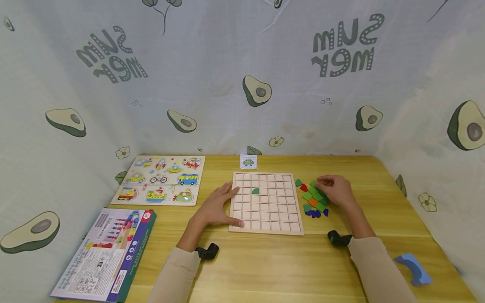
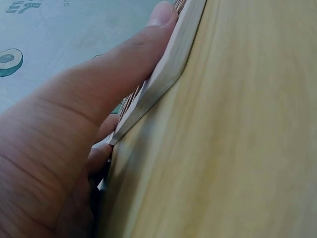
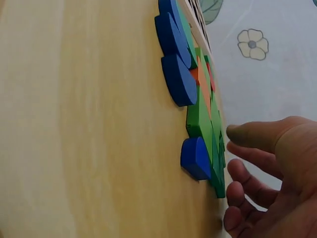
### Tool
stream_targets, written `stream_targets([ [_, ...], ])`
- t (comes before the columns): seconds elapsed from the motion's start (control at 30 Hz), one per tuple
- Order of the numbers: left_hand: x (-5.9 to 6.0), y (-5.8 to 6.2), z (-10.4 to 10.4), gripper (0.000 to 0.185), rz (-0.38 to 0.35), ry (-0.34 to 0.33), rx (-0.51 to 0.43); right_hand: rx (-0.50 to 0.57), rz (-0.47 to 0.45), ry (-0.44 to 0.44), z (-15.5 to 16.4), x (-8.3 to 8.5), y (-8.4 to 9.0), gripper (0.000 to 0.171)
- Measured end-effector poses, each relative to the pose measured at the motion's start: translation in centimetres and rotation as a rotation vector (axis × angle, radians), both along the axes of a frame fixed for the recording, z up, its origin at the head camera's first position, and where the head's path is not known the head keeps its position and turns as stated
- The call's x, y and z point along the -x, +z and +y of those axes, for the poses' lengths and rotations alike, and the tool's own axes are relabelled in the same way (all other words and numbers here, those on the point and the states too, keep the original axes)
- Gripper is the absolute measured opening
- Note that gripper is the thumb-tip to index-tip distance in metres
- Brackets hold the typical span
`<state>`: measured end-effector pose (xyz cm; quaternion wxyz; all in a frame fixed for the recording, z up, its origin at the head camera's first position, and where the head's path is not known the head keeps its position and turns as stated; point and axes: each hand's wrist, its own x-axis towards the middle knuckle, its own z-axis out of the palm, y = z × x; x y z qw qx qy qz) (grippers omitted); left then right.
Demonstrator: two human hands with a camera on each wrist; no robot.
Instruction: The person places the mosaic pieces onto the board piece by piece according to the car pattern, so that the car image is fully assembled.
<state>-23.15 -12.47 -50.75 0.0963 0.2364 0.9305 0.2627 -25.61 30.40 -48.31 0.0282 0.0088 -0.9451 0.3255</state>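
Note:
A pale wooden grid board (image 1: pixel 265 223) lies in the middle of the table, with one green quarter-round piece (image 1: pixel 255 191) in a cell. My left hand (image 1: pixel 219 205) lies flat against the board's left edge, fingers straight; in the left wrist view the thumb (image 2: pixel 143 44) presses along the board's rim (image 2: pixel 171 64). Right of the board sits a pile of green, red, orange and blue pieces (image 1: pixel 313 201). My right hand (image 1: pixel 333 188) hovers over the pile's far side, fingers loosely bent and holding nothing. The right wrist view shows the hand (image 3: pixel 234 151) just beside the green pieces (image 3: pixel 200 119) and a blue piece (image 3: pixel 194 157).
A small pattern card (image 1: pixel 248 161) lies behind the board. A vehicle peg puzzle (image 1: pixel 161 180) sits at the back left, and a printed box (image 1: pixel 106 252) lies at the front left. A blue arch block (image 1: pixel 414 268) rests near the front right. Avocado-print cloth walls surround the table (image 1: pixel 265 265).

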Motion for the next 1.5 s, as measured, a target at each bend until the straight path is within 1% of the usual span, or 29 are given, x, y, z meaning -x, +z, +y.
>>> stream_targets([
  [0.17,-0.2,0.0,0.0,0.12,-0.002,0.003,0.0,-0.021,-0.024,0.013,0.0,0.4,0.0,0.034],
  [0.27,-0.1,0.0,-0.1,0.12,0.001,0.004,0.006,-0.017,-0.023,0.004,-0.1,0.7,0.1,0.034],
  [0.5,0.3,0.3,-0.1,0.119,0.019,-0.006,0.007,-0.016,-0.052,-0.008,-0.1,0.7,0.3,0.044],
  [0.83,0.2,-0.1,0.1,0.12,0.019,-0.012,0.012,-0.011,-0.091,0.003,0.2,0.4,0.5,0.046],
  [0.97,0.4,-0.2,0.2,0.122,0.011,-0.007,0.029,-0.019,-0.076,0.012,0.4,0.6,0.3,0.044],
  [1.17,0.5,-0.2,0.3,0.12,0.02,-0.01,0.014,-0.015,-0.021,0.02,0.3,0.4,0.3,0.043],
  [1.37,0.4,-0.4,0.2,0.122,0.002,0.014,0.009,-0.005,0.027,0.078,-0.9,-0.1,0.6,0.042],
  [1.5,0.5,-0.5,0.2,0.124,0.006,0.035,0.002,0.013,0.032,0.103,-2.0,-0.3,0.8,0.04],
])
